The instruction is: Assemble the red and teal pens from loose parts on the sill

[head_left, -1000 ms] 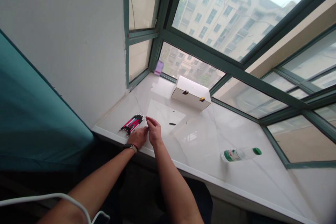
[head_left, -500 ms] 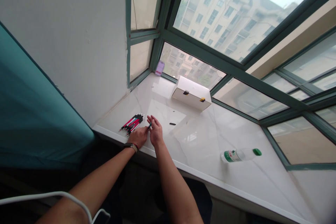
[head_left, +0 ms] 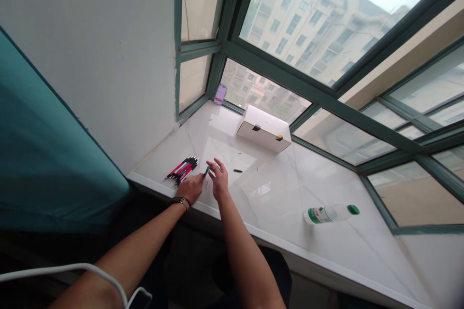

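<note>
My left hand (head_left: pixel 192 187) rests on the white marble sill (head_left: pixel 275 198) near its front edge, fingers pinched on a thin blue-green pen (head_left: pixel 206 172) that points up and away. My right hand (head_left: pixel 219 179) hovers just to the right of the pen, its fingers spread and holding nothing. A bundle of red, blue and black pens (head_left: pixel 182 170) lies on the sill just left of my left hand. A watch sits on my left wrist.
A white box (head_left: pixel 264 129) lies at the back by the window. A small black piece (head_left: pixel 238 171) rests on the sill right of my hands. A plastic bottle with a green cap (head_left: pixel 329 213) lies on its side at the right. A teal cloth (head_left: pixel 47 164) hangs left.
My right hand has let go of the pen and moved slightly right with its fingers opening. The pen's tip now shows above my left hand.
</note>
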`<state>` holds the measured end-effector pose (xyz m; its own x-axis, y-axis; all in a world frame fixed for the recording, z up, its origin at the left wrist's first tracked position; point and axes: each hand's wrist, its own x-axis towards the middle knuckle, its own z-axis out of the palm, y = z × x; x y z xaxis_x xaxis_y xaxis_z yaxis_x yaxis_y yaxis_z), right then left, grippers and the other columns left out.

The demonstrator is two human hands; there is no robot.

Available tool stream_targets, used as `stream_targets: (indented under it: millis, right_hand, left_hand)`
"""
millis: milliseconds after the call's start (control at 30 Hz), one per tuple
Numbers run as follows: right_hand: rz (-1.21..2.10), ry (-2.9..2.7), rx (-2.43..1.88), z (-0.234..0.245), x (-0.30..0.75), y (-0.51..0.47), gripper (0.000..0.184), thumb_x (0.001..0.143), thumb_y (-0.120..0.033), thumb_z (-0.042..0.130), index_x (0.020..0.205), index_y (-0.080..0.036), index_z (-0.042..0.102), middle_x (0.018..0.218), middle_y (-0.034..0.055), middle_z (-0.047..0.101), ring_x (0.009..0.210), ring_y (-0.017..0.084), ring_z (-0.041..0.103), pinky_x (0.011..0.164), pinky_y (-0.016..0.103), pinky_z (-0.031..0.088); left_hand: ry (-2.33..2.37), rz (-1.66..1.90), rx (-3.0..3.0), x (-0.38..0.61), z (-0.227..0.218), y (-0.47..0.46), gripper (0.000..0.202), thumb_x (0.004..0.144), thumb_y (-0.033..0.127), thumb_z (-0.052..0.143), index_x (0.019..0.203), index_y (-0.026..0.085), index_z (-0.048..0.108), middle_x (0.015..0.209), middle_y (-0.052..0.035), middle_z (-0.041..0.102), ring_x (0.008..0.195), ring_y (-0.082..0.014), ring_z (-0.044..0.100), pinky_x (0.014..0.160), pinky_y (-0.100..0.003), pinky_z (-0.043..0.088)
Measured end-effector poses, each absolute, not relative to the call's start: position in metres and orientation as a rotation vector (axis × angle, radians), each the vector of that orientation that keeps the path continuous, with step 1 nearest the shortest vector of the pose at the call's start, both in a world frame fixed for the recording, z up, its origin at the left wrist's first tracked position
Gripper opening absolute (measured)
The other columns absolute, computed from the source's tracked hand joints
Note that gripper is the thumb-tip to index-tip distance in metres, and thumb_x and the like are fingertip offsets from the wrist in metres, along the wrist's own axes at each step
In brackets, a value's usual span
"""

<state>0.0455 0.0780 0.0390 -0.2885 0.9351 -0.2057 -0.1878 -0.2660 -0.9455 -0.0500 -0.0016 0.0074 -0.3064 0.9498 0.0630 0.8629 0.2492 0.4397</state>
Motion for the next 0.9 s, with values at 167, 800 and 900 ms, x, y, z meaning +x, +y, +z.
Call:
stream_targets:
  millis: [167, 800, 900]
  right_hand:
    - [1.229, -1.428, -1.5, 0.027, 0.064, 0.091, 0.016, 0.072, -0.035, 0.068, 0.078, -0.021, 0.065, 0.077, 0.0045, 0.07, 0.082, 0.021, 0.065, 0.075, 0.03, 0.047]
    - [1.321, -1.815, -1.857, 0.019, 0.07, 0.108, 0.034, 0.052, -0.006, 0.077, 0.049, -0.021, 0.046, 0.052, 0.0049, 0.06, 0.061, 0.023, 0.067, 0.054, 0.029, 0.051]
    - [1.47, -1.814, -1.754, 0.032, 0.079, 0.104, 0.024, 0.063, -0.017, 0.075, 0.057, -0.018, 0.053, 0.049, 0.0003, 0.054, 0.051, 0.017, 0.061, 0.049, 0.026, 0.05]
  left_hand:
    - [2.301, 0.616, 1.699, -0.05, 0.007, -0.003, 0.035, 0.1, 0.037, 0.032, 0.11, 0.023, 0.063, 0.091, -0.0093, 0.071, 0.089, -0.0219, 0.065, 0.066, -0.028, 0.04]
    - [2.32, 0.64, 1.759, -0.05, 0.001, -0.003, 0.033, 0.1, 0.037, 0.033, 0.108, 0.022, 0.062, 0.09, -0.0074, 0.07, 0.086, -0.0212, 0.064, 0.062, -0.029, 0.036]
    - [2.327, 0.651, 1.762, -0.051, 0.0, -0.003, 0.032, 0.1, 0.037, 0.033, 0.108, 0.023, 0.062, 0.089, -0.006, 0.07, 0.084, -0.0213, 0.064, 0.061, -0.029, 0.035]
